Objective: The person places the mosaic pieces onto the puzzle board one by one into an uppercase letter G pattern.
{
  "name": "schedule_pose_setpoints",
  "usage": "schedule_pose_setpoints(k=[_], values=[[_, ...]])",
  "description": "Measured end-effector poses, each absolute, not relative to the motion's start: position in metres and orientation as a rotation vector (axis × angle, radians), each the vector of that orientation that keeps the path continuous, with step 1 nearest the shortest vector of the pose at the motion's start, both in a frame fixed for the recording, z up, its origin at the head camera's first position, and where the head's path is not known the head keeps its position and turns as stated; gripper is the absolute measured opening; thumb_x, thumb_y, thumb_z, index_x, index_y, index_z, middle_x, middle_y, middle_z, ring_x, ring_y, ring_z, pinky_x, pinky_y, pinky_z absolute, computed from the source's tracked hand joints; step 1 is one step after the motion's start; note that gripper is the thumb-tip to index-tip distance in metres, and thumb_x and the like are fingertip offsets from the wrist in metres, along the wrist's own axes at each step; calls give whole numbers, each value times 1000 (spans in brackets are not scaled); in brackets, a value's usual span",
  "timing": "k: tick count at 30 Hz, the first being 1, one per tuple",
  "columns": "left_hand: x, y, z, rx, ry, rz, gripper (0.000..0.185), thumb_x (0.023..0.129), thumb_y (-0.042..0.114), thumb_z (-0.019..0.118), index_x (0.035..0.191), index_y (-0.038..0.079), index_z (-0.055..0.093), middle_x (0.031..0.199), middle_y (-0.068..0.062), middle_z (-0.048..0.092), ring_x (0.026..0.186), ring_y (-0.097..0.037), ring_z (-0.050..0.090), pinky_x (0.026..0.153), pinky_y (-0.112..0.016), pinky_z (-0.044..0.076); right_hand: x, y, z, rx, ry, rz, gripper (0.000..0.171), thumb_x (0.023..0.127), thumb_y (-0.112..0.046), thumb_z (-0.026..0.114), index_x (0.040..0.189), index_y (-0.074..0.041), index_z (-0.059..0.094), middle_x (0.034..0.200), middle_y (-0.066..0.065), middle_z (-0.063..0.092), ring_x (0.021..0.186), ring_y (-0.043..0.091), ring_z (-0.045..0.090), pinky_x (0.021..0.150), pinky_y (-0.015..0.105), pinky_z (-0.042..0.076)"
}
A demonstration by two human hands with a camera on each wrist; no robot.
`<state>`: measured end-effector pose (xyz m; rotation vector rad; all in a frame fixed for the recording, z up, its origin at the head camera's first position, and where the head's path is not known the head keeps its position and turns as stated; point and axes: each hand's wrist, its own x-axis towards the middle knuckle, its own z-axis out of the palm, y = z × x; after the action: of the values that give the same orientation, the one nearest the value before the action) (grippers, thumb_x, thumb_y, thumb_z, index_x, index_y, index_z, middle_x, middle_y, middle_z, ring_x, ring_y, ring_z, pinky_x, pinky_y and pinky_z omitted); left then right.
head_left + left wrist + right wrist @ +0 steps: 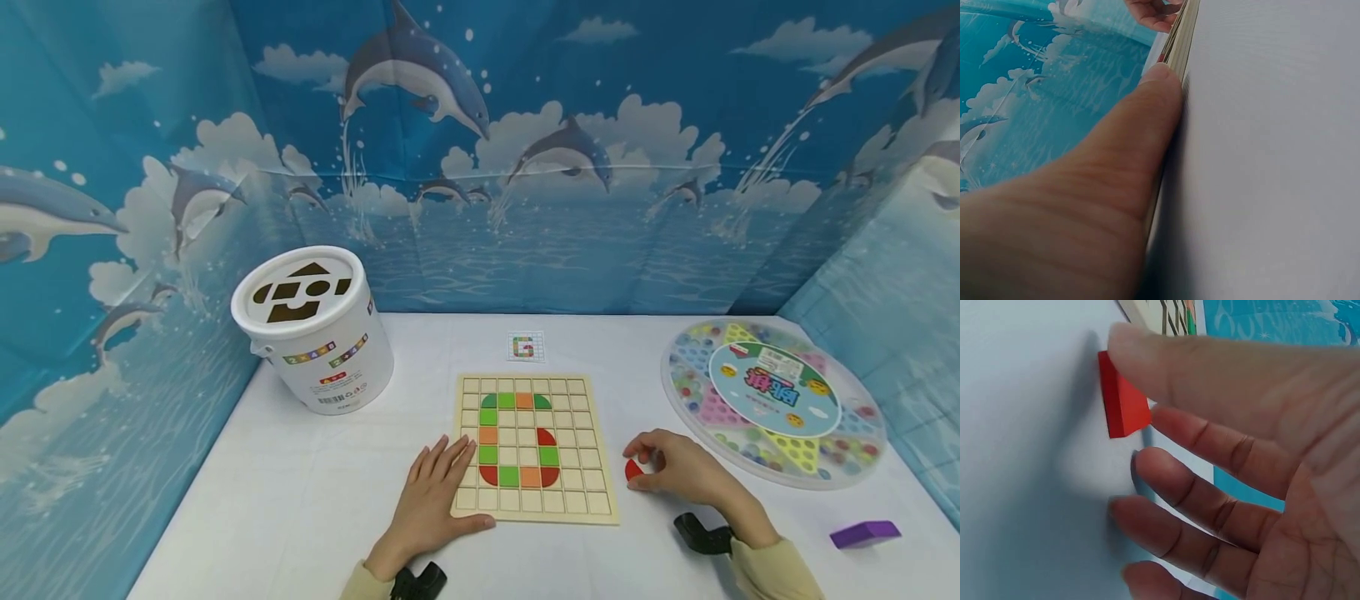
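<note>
A wooden grid board lies on the white table, with green, orange and red pieces set in its cells in a G-like outline. My left hand rests flat at the board's lower left, fingers spread; in the left wrist view the thumb lies along the board's edge. Just right of the board, my right hand pinches a red block between thumb and forefinger. The right wrist view shows this red block as thick and flat-sided, close above the tabletop, the other fingers loosely bent.
A small pattern card lies behind the board. The white bucket with shaped holes in its lid stands back left. At right are a round marble-game case and a purple block. A dolphin-print curtain borders the table.
</note>
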<state>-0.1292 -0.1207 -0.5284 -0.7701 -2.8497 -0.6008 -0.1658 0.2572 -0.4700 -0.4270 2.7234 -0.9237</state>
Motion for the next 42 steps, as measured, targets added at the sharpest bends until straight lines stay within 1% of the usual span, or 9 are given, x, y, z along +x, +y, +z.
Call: schedule_pose_setpoints(k=[7, 12, 15, 19, 25, 31, 36, 42], values=[[-130, -121, -528, -771, -2854, -611, 98, 78, 73, 54, 149, 10, 32, 151, -5, 30, 140, -31, 18, 111, -49, 12, -165, 253, -473, -355, 2819, -858, 24, 71, -20, 84, 88, -13, 70, 74, -2, 50, 64, 16, 42, 54, 27, 35], [-129, -121, -527, -770, -2859, -608, 98, 78, 73, 54, 149, 10, 32, 151, -5, 30, 140, -31, 17, 111, -49, 12, -166, 253, -472, -307, 2822, -843, 24, 72, -24, 83, 91, -13, 72, 76, -2, 52, 66, 16, 43, 54, 28, 35], [-129, -120, -527, -769, -2862, -600, 97, 78, 73, 54, 149, 10, 32, 151, -5, 30, 140, -31, 17, 111, -49, 12, -166, 256, -472, -311, 2816, -815, 23, 73, -20, 82, 92, -15, 72, 79, -3, 53, 67, 16, 43, 54, 27, 35], [-129, -121, -528, -768, -2859, -591, 98, 78, 74, 53, 149, 10, 32, 151, -4, 30, 140, -31, 18, 110, -49, 13, -167, 260, -473, -354, 2820, -788, 21, 74, -15, 81, 91, -15, 70, 79, -4, 53, 66, 15, 44, 54, 27, 36], [-129, -121, -528, -771, -2853, -613, 98, 78, 73, 54, 149, 10, 32, 151, -5, 31, 140, -31, 18, 110, -50, 13, -168, 262, -475, -355, 2823, -808, 23, 73, -15, 82, 84, -17, 62, 75, -4, 51, 65, 15, 44, 54, 27, 37], [-129, -121, -528, -771, -2856, -610, 97, 78, 73, 54, 149, 10, 32, 151, -5, 31, 140, -31, 18, 110, -50, 13, -166, 260, -478, -335, 2821, -884, 23, 74, -15, 81, 81, -18, 60, 73, -6, 52, 64, 15, 46, 55, 27, 38], [-130, -121, -528, -773, -2854, -623, 97, 78, 73, 55, 149, 10, 31, 151, -5, 31, 140, -32, 18, 110, -50, 13, -169, 250, -475, -354, 2903, -879, 19, 77, -14, 79, 80, -18, 61, 71, -7, 53, 59, 13, 46, 51, 27, 37], [-129, -121, -531, -768, -2847, -611, 97, 78, 73, 54, 149, 11, 31, 151, -4, 30, 140, -30, 18, 110, -50, 13, -178, 224, -469, -366, 3039, -823, 15, 77, -13, 78, 85, -16, 66, 74, -8, 57, 56, 12, 43, 49, 29, 36]])
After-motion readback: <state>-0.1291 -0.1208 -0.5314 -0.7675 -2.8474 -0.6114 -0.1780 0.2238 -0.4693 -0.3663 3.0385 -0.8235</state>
